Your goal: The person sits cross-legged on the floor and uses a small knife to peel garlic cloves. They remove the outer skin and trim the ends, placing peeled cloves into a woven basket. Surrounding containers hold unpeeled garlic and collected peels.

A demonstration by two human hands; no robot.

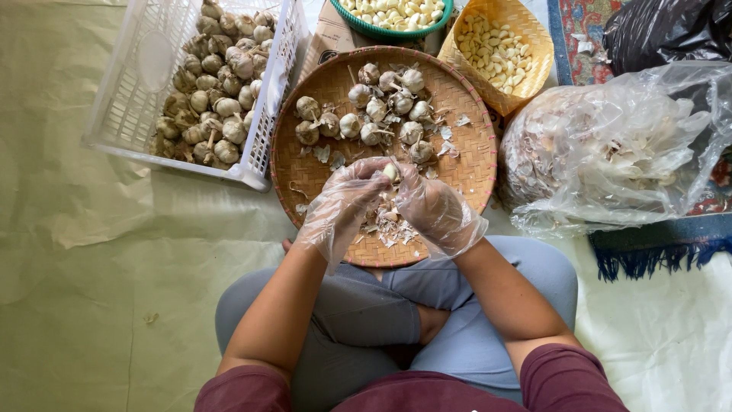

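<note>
Leftmost, a white slatted plastic crate sits on the pale floor sheet, tilted and heaped with whole unpeeled garlic bulbs. Just beside it, the round woven tray rests against the person's crossed legs, with a loose group of bulbs on its far half and a litter of papery skins on its near half.

Over that litter both gloved hands meet. The left hand has its fingers curled in, and the right hand faces it; the two grips are pressed together around one garlic clove, pinched between the fingertips of both. How firmly each finger bears on it cannot be told through the crumpled clear gloves.

Judging by this, the step in hand is stripping skin from a clove broken off a bulb. The next move would call for a fine pull with the fingertips, so the skin drops onto the tray while the clove stays held.

Further right, a green bowl and a woven yellow basket both hold peeled cloves, well apart from the hands, and a clear plastic bag bulges with garlic skins.
</note>
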